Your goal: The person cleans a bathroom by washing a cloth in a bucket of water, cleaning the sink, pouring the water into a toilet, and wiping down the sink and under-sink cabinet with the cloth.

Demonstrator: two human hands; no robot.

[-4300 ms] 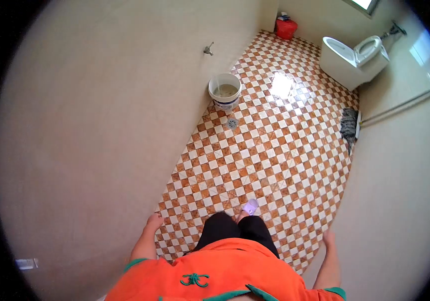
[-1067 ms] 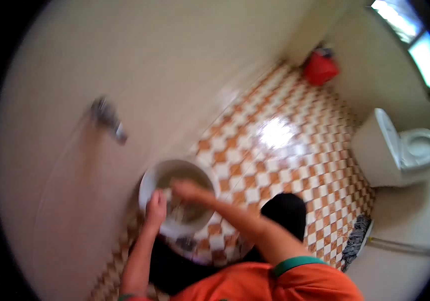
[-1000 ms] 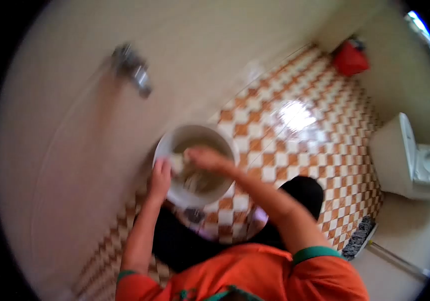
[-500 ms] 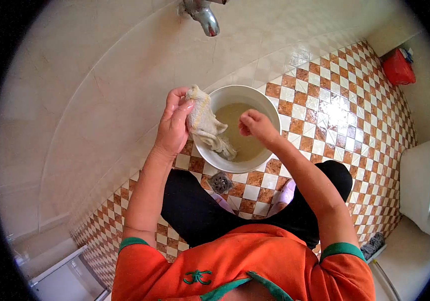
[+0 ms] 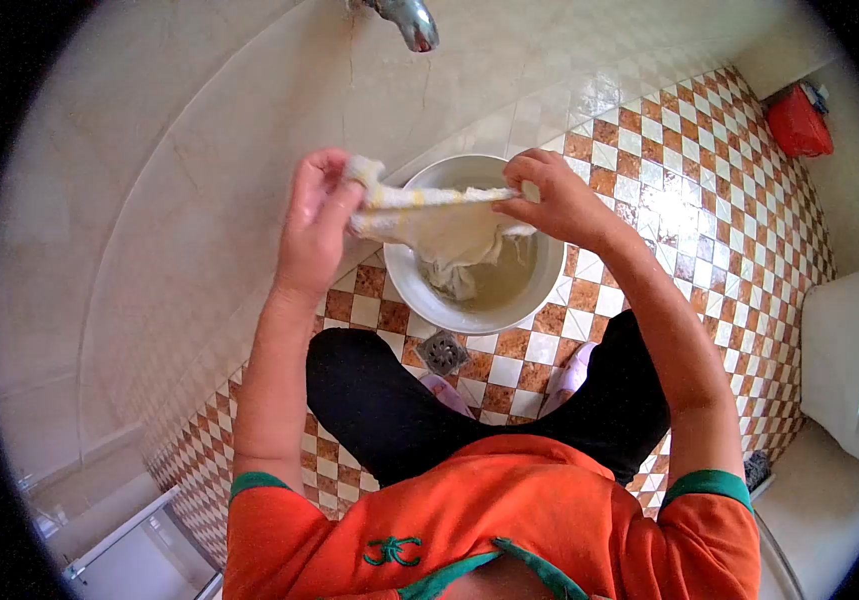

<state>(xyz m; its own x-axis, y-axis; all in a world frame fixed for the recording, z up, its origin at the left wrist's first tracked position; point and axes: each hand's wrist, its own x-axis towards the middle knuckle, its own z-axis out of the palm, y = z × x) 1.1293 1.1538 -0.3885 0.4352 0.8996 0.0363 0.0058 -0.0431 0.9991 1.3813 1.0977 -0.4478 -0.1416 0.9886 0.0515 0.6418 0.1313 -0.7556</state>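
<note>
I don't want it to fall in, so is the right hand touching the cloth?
Touching. The head view shows the right hand pinching one end of the cloth between thumb and fingers, above the bucket.

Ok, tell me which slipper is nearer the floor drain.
The left slipper, right beside the floor drain; the right slipper sits farther off, to the right.

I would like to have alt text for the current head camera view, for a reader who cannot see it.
Two bare hands, the left and the right, stretch a wet-looking, whitish cloth over a white bucket of cloudy water. The bucket stands on a checkered tile floor, near a drain.
</note>
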